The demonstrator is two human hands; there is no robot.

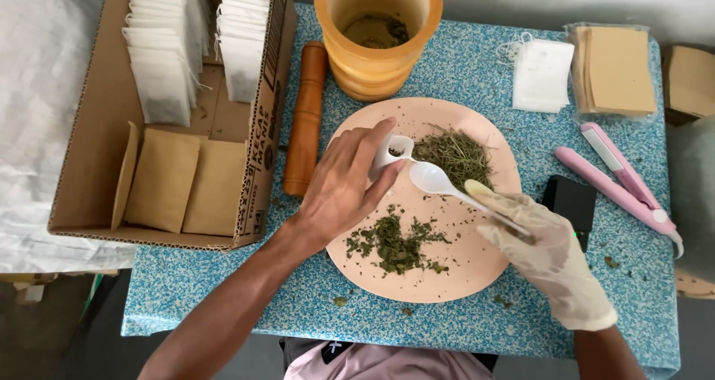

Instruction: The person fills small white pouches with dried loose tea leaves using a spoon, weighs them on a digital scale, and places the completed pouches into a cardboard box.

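Blue speckled desk [477, 59], grey wall behind, white sheeting off the left edge. Pink plate [477, 268] sits dead centre in front of the person, so both hands meet over it without reaching. Two herb lots on it: drier, strawy pile [456, 154] at the upper right, darker crumbled pile [395, 244] lower middle, kept apart with bare plate between. Left hand [344, 190], bare, comes in diagonally from lower left, forearm low over the desk, fingers curled and pinched round a small white tea bag [391, 153], holding its mouth up and toward the spoon; a bit of herb shows inside. Right hand [547, 253], in a thin pale glove, enters from lower right, closed on the handle of a white plastic spoon [436, 179], thumb on top, bowl just beside the bag's mouth. Bowl looks empty, can't be sure. Bag held over the plate so spill would land back on it; some crumbs already lie on the desk near the front edge. Supplies ring the plate within arm's range: cardboard box [89, 127] at left with rows of filled white bags [160, 59] standing up and brown paper envelopes [182, 182] below; wooden pestle [305, 119] lying between box and plate; yellow-orange mortar [377, 33] just behind the plate with herb residue inside; stack of empty white bags [542, 74] and brown envelopes in clear wrap [614, 71] at back right; pink sealer tool [618, 182] and small black device [572, 201] on the right, near the gloved hand.
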